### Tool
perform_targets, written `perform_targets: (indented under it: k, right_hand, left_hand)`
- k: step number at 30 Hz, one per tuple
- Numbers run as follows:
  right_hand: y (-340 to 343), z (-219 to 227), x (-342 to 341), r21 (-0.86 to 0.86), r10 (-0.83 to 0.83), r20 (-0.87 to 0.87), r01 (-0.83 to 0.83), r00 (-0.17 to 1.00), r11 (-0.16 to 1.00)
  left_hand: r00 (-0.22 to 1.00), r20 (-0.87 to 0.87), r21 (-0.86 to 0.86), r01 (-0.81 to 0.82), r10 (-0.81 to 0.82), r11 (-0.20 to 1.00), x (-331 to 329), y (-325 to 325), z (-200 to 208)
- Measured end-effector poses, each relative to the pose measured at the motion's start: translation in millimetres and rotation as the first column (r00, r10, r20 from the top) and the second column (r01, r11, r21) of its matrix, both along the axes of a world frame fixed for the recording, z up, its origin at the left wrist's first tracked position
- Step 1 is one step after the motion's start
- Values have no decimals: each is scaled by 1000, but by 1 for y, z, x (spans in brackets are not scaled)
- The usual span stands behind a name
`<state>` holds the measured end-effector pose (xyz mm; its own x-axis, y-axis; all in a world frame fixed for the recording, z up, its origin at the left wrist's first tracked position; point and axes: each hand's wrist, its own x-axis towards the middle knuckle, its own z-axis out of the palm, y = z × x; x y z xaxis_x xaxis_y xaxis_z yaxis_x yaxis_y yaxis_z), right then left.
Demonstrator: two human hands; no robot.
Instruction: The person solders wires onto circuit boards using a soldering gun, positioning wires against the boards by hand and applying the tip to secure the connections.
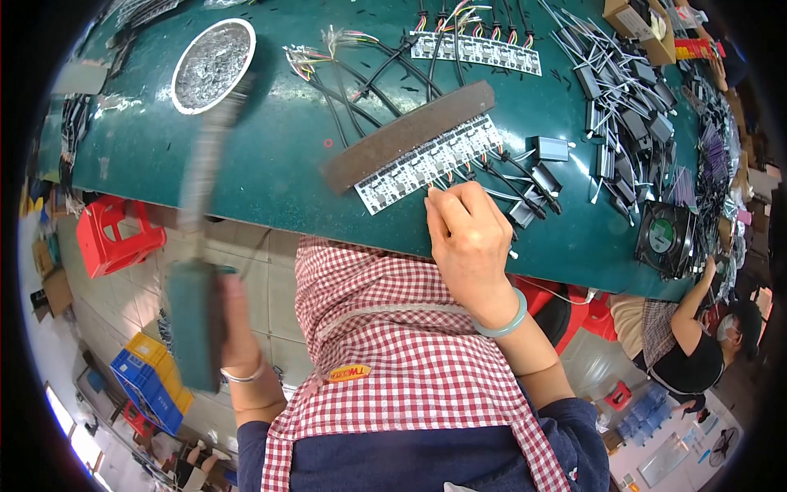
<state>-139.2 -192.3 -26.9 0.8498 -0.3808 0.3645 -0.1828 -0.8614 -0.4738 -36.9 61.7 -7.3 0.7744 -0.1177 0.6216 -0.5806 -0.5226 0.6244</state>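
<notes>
The left hand [239, 328], partly hidden, is closed round a badly blurred green-handled tool [195, 328]. The right hand [471, 238] pinches a wire [431, 186], mostly concealed, at the edge of the circuit-board strip [426, 164] on the tabletop [270, 168]

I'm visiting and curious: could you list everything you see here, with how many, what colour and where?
Table: one, green, across the top
Circuit strips: two, white, one mid-table, one farther back
Bar: one, brown, along the front strip's far side
Cables: many, mostly black, around the strips
Bowl: one, white with silvery contents, back left
Casings: many, dark grey, mostly piled right
Fan: one, black with green hub, table's right end
Stools: several, red, both sides
Crates: stacked, blue and yellow, left floor
Co-worker: at least one, dark top, right
Apron: one, red-and-white check, centre
Tool: one, teal-handled, blurred, left
Left hand: one, bare, gripping the tool
Right hand: one, bare, at the front strip's near edge
</notes>
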Motion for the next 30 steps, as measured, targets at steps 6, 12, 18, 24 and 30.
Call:
perform_targets:
  k: [6,12,18,24,30]
  right_hand:
    - [-2,-4,-2,50,9,42,-11,999,999]
    - [-6,-1,-4,48,38,22,-39,999,998]
    - [-8,-1,-3,6,91,-15,-90,996,996]
    - [-9,-2,-4,-11,107,-5,-107,994,994]
    - [-11,-7,-6,-14,126,19,-125,992,992]
  left_hand:
    - [850,-526,-301,-193,6,934,73,-1,23]
    - [721,-588,-349,183,-367,919,-17,7,-5]
    - [731,-503,2,535,-461,845,-27,-21,6]
    - [678,-520,-34,591,-519,806,-32,-23,-2]
    - [657,-560,-71,569,-505,819,-33,-26,-5]
